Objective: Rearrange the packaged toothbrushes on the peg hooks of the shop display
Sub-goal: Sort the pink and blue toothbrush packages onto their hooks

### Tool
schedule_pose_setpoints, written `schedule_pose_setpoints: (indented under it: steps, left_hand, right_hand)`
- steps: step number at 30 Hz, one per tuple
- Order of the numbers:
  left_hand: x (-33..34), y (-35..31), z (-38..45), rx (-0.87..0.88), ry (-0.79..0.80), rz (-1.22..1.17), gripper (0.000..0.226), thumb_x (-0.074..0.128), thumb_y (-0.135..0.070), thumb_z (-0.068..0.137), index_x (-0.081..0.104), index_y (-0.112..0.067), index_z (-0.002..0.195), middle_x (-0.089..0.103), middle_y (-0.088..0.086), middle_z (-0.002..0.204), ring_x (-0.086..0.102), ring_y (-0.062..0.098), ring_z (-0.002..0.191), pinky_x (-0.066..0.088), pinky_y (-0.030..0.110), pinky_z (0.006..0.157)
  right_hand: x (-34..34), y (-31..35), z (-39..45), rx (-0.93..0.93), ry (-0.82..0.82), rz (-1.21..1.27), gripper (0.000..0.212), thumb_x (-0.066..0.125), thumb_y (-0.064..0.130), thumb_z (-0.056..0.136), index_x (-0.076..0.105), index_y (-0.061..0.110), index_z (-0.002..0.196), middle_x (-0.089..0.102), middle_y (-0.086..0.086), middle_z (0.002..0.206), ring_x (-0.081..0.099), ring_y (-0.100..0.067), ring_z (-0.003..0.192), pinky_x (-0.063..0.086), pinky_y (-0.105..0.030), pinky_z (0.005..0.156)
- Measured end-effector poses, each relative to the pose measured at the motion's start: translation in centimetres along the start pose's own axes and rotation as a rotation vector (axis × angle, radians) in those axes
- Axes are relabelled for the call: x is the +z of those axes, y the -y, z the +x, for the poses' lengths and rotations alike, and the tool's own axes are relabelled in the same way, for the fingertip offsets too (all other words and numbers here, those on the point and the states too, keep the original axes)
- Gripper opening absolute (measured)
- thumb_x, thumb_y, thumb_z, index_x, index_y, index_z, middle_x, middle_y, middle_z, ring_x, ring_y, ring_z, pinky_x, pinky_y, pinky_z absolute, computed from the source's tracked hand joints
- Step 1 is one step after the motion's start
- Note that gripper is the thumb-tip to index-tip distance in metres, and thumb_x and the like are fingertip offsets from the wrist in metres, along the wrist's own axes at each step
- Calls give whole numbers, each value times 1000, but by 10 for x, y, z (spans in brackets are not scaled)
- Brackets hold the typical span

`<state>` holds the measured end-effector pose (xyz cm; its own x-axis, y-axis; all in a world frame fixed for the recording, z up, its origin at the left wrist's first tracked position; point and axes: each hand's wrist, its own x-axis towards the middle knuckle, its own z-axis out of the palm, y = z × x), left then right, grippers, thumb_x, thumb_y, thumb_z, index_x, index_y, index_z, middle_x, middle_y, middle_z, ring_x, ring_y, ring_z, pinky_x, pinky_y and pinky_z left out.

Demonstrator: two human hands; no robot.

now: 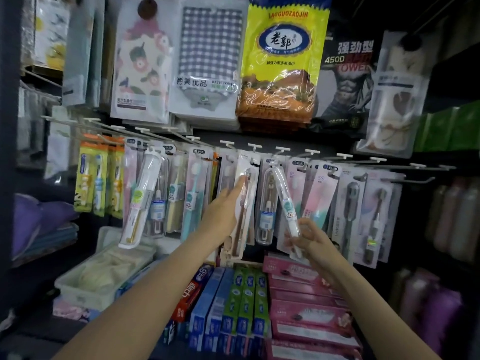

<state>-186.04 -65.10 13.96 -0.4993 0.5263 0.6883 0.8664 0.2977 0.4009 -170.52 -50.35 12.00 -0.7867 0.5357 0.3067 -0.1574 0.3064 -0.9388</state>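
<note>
A person stands close to a shop display, both bare forearms reaching forward and up toward a row of peg hooks [255, 146] hung with packaged toothbrushes.

The right hand [307, 236] is the one doing the work. Its fingers are curled round the lower end of a clear tube-cased toothbrush [284, 203] with a white handle and a teal label. The grip sits at the very bottom of the pack, so the whole length of it rises away from the hand. Its long axis runs up and a little to the left — the top end tilts toward the hook just above, at about the middle of the row, and appears to be at or on that hook, though the frame is too blurred to say whether the hanging hole is threaded.

The left hand [228, 203] is released, fingers straight and together, laid flat against a carded toothbrush pack [245, 203] hanging just beside and to the left of the tube. It seems to press that neighbour aside or steady it.

A similar tube-cased pack [141, 196] hangs askew well to the left.

The coming move likely turns on the tube's top end: it lies above and slightly left of the right-hand grip, far from the fingers, so steering it depends on small swings from below. Toothpaste boxes [233, 302] are stacked on the shelf underneath.
</note>
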Motion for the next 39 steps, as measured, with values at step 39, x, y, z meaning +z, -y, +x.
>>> schedule_pose_setpoints:
  steps: [39]
  left_hand:
    - [-99,180,-45,-346,-96,-213,43,64,-24,86,48,-10,123,57,3,114,55,18,99,45,32,88]
  right_hand:
    - [229,23,27,-272,-93,-152,14,46,18,96,52,6,95,61,-9,79,56,-17,61,48,-27,58]
